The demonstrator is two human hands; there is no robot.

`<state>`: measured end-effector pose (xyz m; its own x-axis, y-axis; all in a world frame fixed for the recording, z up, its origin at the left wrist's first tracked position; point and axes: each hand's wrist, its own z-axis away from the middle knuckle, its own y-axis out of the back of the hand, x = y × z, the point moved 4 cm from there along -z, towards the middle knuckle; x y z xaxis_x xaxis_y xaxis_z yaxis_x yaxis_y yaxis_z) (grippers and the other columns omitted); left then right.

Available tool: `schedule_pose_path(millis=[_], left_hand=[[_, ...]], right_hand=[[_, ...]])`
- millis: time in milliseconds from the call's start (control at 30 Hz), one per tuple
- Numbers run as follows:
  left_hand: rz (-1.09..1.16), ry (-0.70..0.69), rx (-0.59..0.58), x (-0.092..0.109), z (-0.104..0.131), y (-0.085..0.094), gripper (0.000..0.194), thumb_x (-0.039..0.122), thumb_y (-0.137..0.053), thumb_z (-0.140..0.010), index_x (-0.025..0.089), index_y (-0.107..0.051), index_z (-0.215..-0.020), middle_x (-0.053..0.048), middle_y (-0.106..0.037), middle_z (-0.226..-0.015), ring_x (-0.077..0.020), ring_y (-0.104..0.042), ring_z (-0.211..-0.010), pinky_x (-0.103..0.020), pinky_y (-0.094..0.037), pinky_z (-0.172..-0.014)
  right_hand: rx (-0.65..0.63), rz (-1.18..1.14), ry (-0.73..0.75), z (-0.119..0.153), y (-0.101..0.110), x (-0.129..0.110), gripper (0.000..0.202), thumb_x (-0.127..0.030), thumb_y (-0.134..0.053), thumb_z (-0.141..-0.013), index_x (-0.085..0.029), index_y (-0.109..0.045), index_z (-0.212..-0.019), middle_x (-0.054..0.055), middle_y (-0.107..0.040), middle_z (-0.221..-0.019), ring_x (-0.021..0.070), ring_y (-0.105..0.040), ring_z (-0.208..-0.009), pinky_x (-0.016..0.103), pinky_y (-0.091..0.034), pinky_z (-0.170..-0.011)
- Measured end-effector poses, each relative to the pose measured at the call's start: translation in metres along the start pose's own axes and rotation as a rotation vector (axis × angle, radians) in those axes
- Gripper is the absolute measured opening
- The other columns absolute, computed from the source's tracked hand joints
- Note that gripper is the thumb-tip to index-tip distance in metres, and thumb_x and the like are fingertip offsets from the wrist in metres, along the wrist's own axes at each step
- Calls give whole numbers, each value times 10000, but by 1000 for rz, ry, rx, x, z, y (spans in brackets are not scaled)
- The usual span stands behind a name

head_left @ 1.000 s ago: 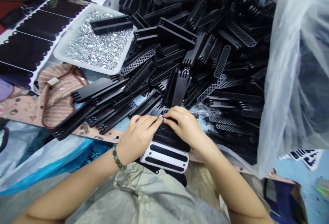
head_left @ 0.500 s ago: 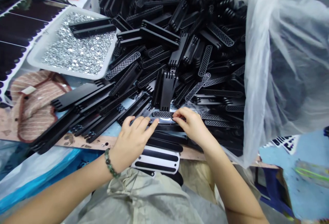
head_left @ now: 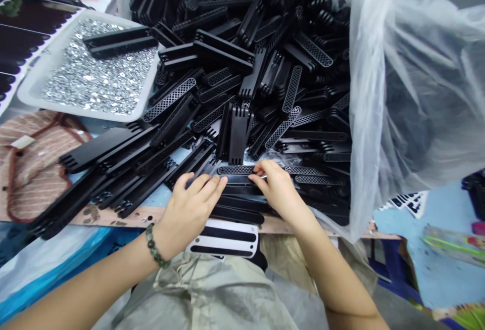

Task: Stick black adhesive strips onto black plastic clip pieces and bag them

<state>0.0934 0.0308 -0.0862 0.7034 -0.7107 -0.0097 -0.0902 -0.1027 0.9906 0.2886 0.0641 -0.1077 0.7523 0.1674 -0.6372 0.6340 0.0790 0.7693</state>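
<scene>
A black plastic bar with a lattice face (head_left: 235,170) lies crosswise at the front of the pile, between my two hands. My left hand (head_left: 193,203), with a beaded bracelet at the wrist, lies palm down at the bar's left end. Its fingers are stretched out, the tips touching or very near the bar. My right hand (head_left: 277,184) is at the right end, thumb and forefinger brought together in a pinch. Whatever sits between those fingertips is too small or hidden to make out. Just below lie more black bars (head_left: 237,216).
A white tray (head_left: 81,111) of small shiny metal pieces stands at the left, black parts across it. A large pile of black plastic parts (head_left: 246,57) fills the back. Clear plastic sheeting (head_left: 373,118) hangs at the right. Striped cloth (head_left: 38,178) lies at the left edge.
The whole view has shifted slightly, so things appear further left. Both hands stay at the same bar, the right still pinching at its right end.
</scene>
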Motion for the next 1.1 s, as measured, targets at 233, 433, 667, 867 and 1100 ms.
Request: schedule_pose_path(millis=[233,433,667,867,1100], left_hand=[[62,14,71,-3,0,3,406,70,-380,-906,113,-551,-1272,-96,-650,-1171,-238,-573,-1026,-465,-340,-925],[118,23,97,2,-7,7,364,280,-471,-934,122,-564,-1249,-130,-609,-1243,-262,-562,-1093,-480,-323,-963],[158,-30,-15,15,-14,2,562,428,-545,-876,86,-495,-1319,-157,-556,-1320,-309,-518,-1175,-533,-295,-1000],[165,-57,-42,16,-13,-2,632,441,-582,-851,75,-454,-1350,-146,-511,-1376,-302,-483,-1236,-528,-286,-1033],[122,-44,-30,19,-12,-2,591,433,-533,-888,73,-455,-1350,-147,-509,-1379,-296,-489,-1230,-523,-293,-1033]], right_hand=[[176,238,-46,27,29,11,131,-250,-584,-875,-199,-554,-992,78,-588,-969,229,-569,-914,372,-476,-816],[210,45,102,47,17,16,164,-199,-520,-917,-205,-590,-1064,64,-653,-1062,195,-587,-1028,363,-473,-935],[93,139,171,37,9,20,218,-190,-510,-920,-169,-628,-1102,91,-641,-1069,202,-599,-983,356,-513,-881],[110,358,380,39,8,14,255,-173,-431,-957,-124,-661,-1057,109,-667,-947,201,-582,-858,366,-490,-782],[23,360,374,39,7,13,335,-184,-355,-975,-161,-654,-823,77,-624,-781,183,-537,-756,351,-442,-742]])
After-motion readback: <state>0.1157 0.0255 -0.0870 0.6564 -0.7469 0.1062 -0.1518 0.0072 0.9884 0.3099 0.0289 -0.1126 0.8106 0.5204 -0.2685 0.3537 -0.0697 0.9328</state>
